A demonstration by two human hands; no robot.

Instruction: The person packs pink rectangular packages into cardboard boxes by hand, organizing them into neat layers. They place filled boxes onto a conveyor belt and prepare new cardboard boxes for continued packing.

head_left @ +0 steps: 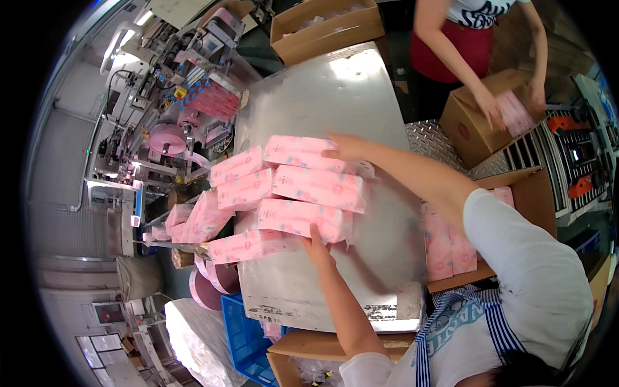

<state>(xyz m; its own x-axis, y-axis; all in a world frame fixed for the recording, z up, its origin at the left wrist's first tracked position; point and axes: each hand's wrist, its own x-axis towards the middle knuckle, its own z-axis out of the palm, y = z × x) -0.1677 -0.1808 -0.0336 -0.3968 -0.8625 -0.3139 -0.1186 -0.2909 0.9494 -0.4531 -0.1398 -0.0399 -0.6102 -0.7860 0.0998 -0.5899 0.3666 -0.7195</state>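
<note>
Several pink, flower-printed soft packs of tissues lie in rows on a metal table [380, 258]. My right hand [348, 148] grips the right end of the farthest tissue pack [300, 151], fingers over its top. Closer to me, my left hand [317, 250] presses against the near side of another tissue pack [296, 218], thumb up along it. A middle tissue pack [316, 186] lies between these two, so both hands clasp this row of three from its far and near sides. Left of them, more packs [238, 248] touch the row. The fingertips of my left hand are partly hidden.
At the left, packs come along from a machine [193, 97] with pink film rolls [167, 138]. An open carton [445, 284] holding packs stands to my right. A co-worker [451, 58] handles a pack at another carton [464, 129]. Below the table sits a blue crate [235, 335].
</note>
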